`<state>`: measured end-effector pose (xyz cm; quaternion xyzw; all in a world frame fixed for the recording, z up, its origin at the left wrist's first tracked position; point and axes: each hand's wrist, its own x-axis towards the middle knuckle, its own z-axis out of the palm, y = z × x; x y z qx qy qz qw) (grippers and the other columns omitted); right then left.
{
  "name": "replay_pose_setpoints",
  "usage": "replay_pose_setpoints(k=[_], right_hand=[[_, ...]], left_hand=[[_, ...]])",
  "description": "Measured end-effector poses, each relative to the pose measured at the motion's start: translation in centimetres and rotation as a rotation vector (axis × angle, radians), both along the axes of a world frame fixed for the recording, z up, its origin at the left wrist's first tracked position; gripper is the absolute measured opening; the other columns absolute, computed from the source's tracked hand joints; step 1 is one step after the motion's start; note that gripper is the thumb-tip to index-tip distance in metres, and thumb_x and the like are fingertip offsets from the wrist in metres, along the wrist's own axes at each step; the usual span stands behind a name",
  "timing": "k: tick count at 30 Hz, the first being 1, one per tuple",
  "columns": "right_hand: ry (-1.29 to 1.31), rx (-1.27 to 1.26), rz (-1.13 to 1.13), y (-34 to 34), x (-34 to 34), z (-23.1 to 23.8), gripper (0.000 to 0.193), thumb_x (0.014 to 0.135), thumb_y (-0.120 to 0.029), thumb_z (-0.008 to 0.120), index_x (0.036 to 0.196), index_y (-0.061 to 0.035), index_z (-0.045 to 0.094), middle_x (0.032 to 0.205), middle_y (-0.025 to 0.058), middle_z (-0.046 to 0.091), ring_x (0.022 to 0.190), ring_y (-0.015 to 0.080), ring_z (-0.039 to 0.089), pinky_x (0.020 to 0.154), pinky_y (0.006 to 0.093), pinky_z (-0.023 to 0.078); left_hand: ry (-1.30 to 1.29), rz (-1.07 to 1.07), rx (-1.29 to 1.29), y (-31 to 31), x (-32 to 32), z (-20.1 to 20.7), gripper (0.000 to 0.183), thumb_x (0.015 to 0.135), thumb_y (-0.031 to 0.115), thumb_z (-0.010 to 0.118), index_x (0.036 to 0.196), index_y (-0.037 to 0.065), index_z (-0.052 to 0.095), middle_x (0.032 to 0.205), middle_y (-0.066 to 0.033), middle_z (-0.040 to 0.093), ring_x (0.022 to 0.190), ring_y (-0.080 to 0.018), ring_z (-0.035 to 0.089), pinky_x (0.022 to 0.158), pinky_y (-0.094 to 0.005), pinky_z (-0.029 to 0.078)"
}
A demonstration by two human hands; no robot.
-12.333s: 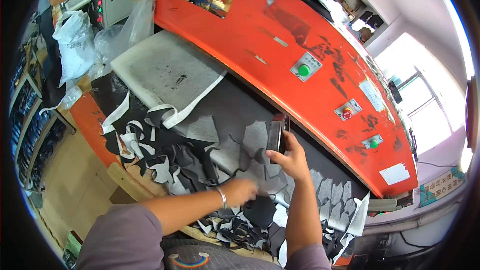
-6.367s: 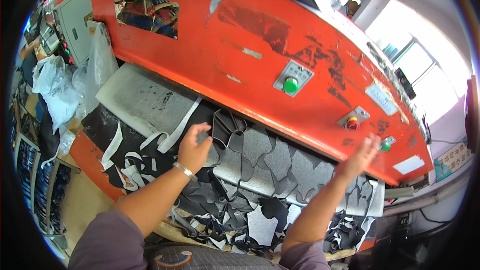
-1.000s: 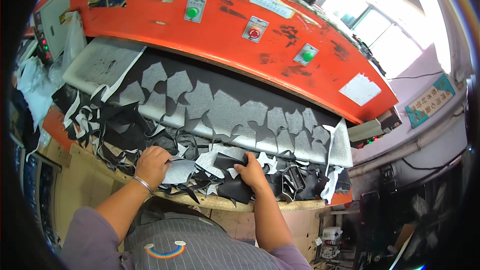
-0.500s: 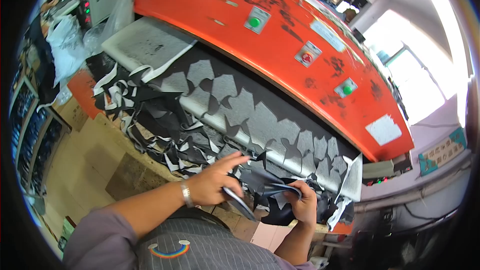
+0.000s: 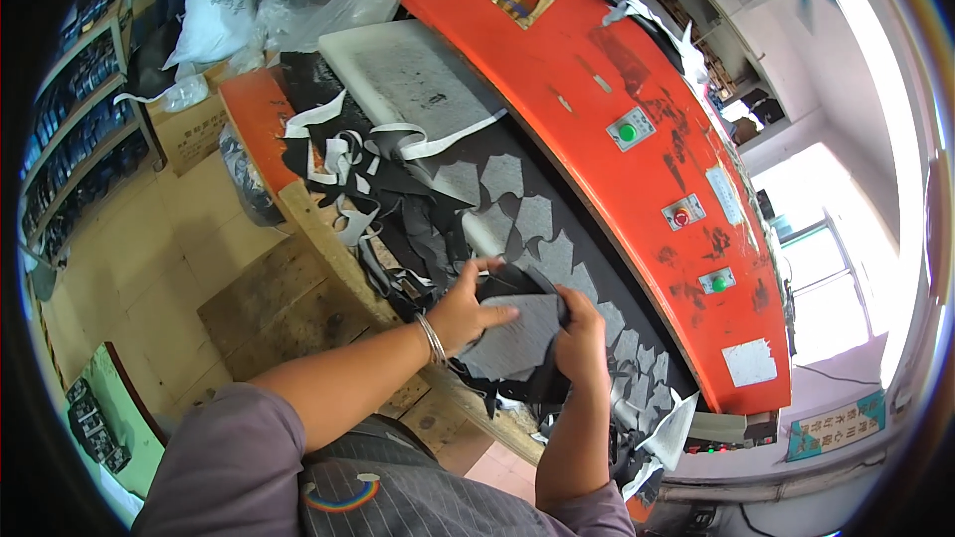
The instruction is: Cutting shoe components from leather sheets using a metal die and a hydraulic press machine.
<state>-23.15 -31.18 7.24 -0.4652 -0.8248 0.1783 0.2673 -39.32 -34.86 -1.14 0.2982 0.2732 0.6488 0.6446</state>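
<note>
Between my two hands is a small stack of cut material pieces [image 5: 522,333], pale grey on the face toward me and dark at the upper edge. My left hand [image 5: 460,316], with a bracelet at the wrist, grips the left side, its thumb lying across the grey face. On the right side my right hand [image 5: 582,340] is closed round the edge, most of its fingers hidden. Beyond the hands, grey sheet material [image 5: 537,219] with jagged cut-outs lies on the dark bed of an orange machine. Black and white offcut strips [image 5: 343,154] are heaped at the left.
The orange machine beam [image 5: 597,89], with green and red buttons, slants across above the bed. A pale padded board [image 5: 418,75] lies at its far left end. A wooden edge [image 5: 333,254] runs along the near side. White sack [image 5: 221,0] and shelving [image 5: 85,109] stand far left.
My view has turned, so the machine appears steeper. The hands, apart before with pieces in each, have come together on one stack with its grey face toward me.
</note>
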Motion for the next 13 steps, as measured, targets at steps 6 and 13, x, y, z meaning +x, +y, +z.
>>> replay_pose_setpoints(k=[6, 13], right_hand=[[0.136, -0.372, 0.23, 3.3, -7.2, -0.9, 0.048, 0.077, -0.003, 0.071, 0.124, -0.0014, 0.057, 0.114, 0.0105, 0.065, 0.103, 0.0193, 0.06, 0.089, 0.0302, 0.046], [0.235, -0.161, -0.114, 5.5, -15.2, -3.7, 0.049, 0.082, -0.024, 0.074, 0.125, -0.0071, 0.057, 0.101, 0.0105, 0.067, 0.094, 0.0173, 0.061, 0.082, 0.0293, 0.047]], left_hand=[[-0.29, -0.053, -0.142, -3.0, -7.7, 0.7, 0.031, 0.083, 0.002, 0.067, 0.113, 0.001, 0.06, 0.104, -0.0112, 0.067, 0.092, -0.0219, 0.066, 0.082, -0.0361, 0.054], [-0.492, 0.231, -0.072, -10.5, -15.0, -1.8, 0.044, 0.086, 0.014, 0.069, 0.126, 0.003, 0.053, 0.116, -0.0098, 0.063, 0.109, -0.027, 0.06, 0.096, -0.0491, 0.046]])
